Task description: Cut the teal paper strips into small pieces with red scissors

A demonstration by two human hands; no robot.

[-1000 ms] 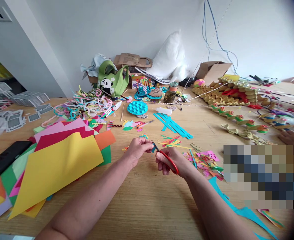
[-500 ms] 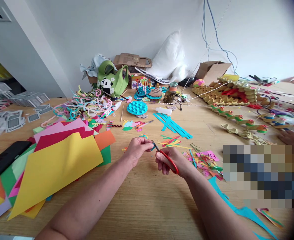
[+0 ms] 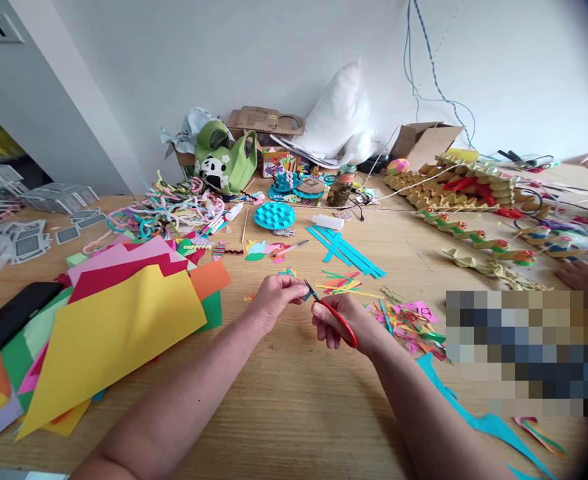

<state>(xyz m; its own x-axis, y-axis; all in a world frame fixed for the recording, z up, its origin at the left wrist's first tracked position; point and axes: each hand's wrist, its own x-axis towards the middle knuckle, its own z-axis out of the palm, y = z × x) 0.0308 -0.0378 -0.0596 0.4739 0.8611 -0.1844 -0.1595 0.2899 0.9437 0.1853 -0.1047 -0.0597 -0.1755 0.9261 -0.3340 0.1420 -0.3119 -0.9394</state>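
Note:
Red-handled scissors [image 3: 341, 321] are gripped in my right hand [image 3: 335, 323], their blades pointing up and to the left. Between the thumb and fingers of my left hand [image 3: 278, 297] is a small blue paper piece [image 3: 306, 293], at the scissor tips. Just behind the scissors lie thin coloured paper strips [image 3: 347, 285]. Paper scraps [image 3: 409, 323] are scattered right of my right hand. Farther back are long blue strips [image 3: 347, 252] and a round blue piece [image 3: 274, 215] with raised bumps.
Coloured sheets [image 3: 124, 327] and a black phone [image 3: 14, 313] lie at left. Behind them are a heap of pipe cleaners [image 3: 169, 210] and a green bag [image 3: 229, 163]. Egg cartons [image 3: 454, 190] and another person's hand [image 3: 587, 273] are at right, near a blurred block.
The scissors and the blue piece have shifted very slightly. Both hands hold nearly the same positions.

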